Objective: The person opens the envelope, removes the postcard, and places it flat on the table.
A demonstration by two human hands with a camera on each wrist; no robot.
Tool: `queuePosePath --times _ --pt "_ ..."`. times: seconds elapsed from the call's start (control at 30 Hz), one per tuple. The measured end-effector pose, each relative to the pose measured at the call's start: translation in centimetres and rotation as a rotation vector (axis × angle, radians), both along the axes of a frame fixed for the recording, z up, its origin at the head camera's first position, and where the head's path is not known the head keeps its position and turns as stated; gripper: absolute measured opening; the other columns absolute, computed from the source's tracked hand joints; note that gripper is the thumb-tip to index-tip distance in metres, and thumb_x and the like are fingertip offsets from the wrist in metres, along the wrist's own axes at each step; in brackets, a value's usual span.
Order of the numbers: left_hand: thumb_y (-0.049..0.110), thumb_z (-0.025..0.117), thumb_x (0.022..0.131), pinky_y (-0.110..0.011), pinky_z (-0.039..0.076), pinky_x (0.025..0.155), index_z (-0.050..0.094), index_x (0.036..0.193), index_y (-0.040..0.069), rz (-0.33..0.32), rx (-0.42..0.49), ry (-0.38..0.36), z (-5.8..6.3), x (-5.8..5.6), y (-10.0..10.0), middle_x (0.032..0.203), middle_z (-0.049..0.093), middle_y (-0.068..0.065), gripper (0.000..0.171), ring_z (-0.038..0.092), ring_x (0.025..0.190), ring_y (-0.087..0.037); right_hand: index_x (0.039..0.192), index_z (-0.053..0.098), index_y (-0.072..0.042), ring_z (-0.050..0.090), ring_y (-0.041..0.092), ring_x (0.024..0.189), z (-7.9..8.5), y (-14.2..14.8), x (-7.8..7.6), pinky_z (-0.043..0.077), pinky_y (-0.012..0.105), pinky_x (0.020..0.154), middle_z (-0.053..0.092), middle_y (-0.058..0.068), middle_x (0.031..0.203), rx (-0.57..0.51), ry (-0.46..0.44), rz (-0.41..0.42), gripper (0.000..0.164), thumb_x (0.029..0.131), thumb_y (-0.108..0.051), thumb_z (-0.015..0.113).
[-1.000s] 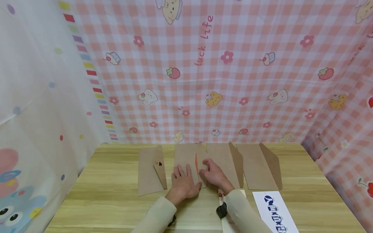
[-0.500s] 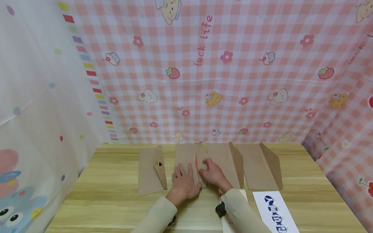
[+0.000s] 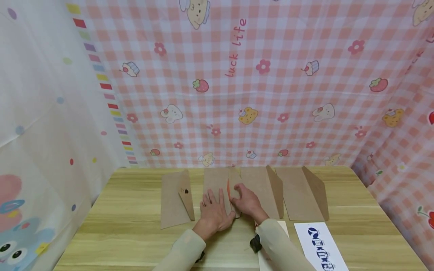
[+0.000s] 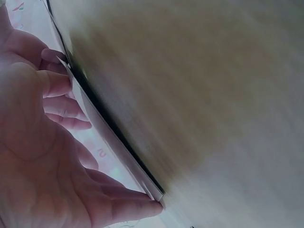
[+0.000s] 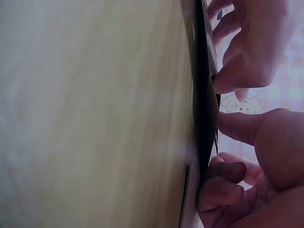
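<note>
A brown paper envelope (image 3: 216,180) lies at the middle of the table, with an orange-red strip (image 3: 228,188) showing along its flap edge. My left hand (image 3: 213,215) rests spread on the envelope, fingers straight and the thumb by its near right corner. At the flap side my right hand (image 3: 249,201) has curled fingers, its thumb touching the flap by the orange-red strip. Seen from the right wrist, the right thumb (image 5: 242,126) meets the envelope, and curled fingers (image 5: 221,192) lie at its edge. From the left wrist, the envelope's thin edge (image 4: 111,130) shows beside both hands.
To the left lies another envelope (image 3: 173,197) with its flap folded over and a small dark mark. Two envelopes with flaps out, one nearer (image 3: 255,184) and one farther right (image 3: 300,194), lie beyond. A white printed card (image 3: 320,244) and a cream card (image 3: 266,259) lie nearer.
Both hands stay at the middle envelope almost without moving. The right forearm has shifted very slightly left.
</note>
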State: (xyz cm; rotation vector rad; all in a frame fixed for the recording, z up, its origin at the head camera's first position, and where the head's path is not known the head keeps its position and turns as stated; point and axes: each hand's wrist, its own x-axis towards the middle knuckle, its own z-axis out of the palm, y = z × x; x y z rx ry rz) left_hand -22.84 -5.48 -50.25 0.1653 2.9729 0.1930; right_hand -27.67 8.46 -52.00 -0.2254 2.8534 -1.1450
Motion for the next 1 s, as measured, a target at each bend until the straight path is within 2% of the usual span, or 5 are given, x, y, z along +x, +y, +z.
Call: queuePosePath --times 0.4,0.7,1.0 --pt "0.059 0.046 0.094 -0.057 0.033 0.112 0.02 0.158 0.006 0.001 0.003 0.0 -0.04 0.06 -0.04 0.157 0.019 -0.035 0.087 0.028 0.142 -0.052 0.125 0.058 -0.006 0.064 0.035 0.106 0.42 -0.32 0.08 0.05 0.049 0.087 0.067 0.017 0.122 0.06 -0.009 -0.014 0.046 0.086 -0.022 0.075" --pt "0.06 0.045 0.094 -0.057 0.033 0.112 0.019 0.159 0.008 0.006 0.006 -0.002 -0.06 -0.05 -0.09 0.157 0.018 -0.035 0.086 0.027 0.142 -0.052 0.133 0.056 -0.005 0.058 0.039 0.12 0.66 -0.5 -0.19 0.047 0.052 0.098 0.062 0.02 0.132 0.091 -0.03 -0.024 0.055 0.085 -0.02 0.077" --pt "0.06 0.046 0.094 -0.057 0.034 0.111 0.021 0.159 0.01 0.007 0.018 0.01 -0.1 -0.07 -0.09 0.157 0.019 -0.035 0.086 0.028 0.142 -0.052 0.143 0.052 -0.007 0.051 0.039 0.13 0.56 -0.46 -0.33 0.042 0.052 0.106 0.055 0.019 0.142 0.07 -0.064 -0.016 0.065 0.085 -0.019 0.078"
